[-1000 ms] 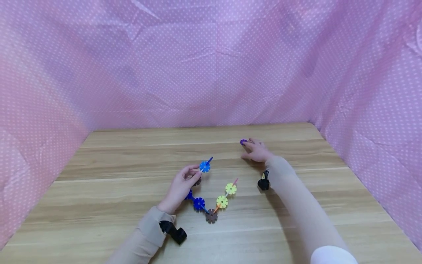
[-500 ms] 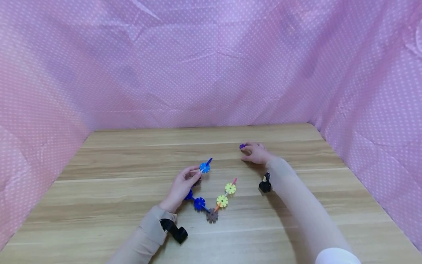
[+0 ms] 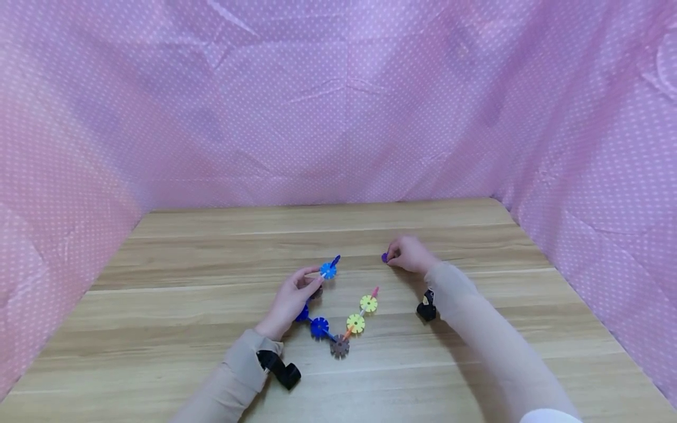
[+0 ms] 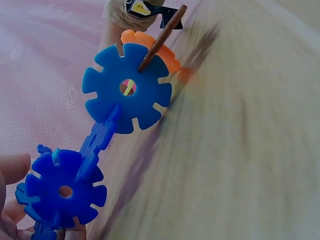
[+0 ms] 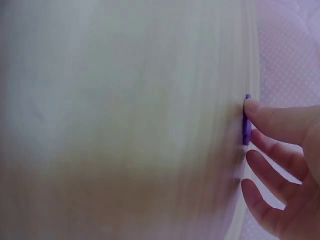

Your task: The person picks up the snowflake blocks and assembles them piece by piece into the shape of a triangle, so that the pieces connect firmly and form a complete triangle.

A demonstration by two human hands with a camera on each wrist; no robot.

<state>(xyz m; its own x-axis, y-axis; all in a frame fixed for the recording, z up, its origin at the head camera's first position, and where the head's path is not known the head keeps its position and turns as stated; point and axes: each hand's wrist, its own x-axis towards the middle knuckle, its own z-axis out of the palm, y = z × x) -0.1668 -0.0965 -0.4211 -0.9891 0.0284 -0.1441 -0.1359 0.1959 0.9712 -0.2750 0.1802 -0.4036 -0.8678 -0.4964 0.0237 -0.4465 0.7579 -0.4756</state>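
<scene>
My left hand [image 3: 288, 299] holds a curved chain of notched plastic snowflake discs, pinching it close to a light blue disc [image 3: 328, 271]. Dark blue discs [image 3: 319, 328], a brown disc [image 3: 340, 346] and yellow discs [image 3: 368, 303] follow round the curve, which ends in a pink disc [image 3: 375, 292] seen edge-on. In the left wrist view, a dark blue disc [image 4: 65, 187] lies by the fingers, and an orange disc [image 4: 172, 59] shows farther off. Between thumb and fingers, my right hand [image 3: 411, 255] pinches a purple snowflake disc [image 5: 247, 122], seen edge-on in the right wrist view.
Both hands are over a wood-grain table [image 3: 211, 247]. Pink dotted cloth [image 3: 338, 117] hangs behind the table and along its sides. Each wrist wears a black camera, one of them the left wrist camera [image 3: 280, 370].
From the far part of the table, my right hand has drawn the purple disc nearer, its fingers now closer together around it. The left hand and the chain have hardly moved.
</scene>
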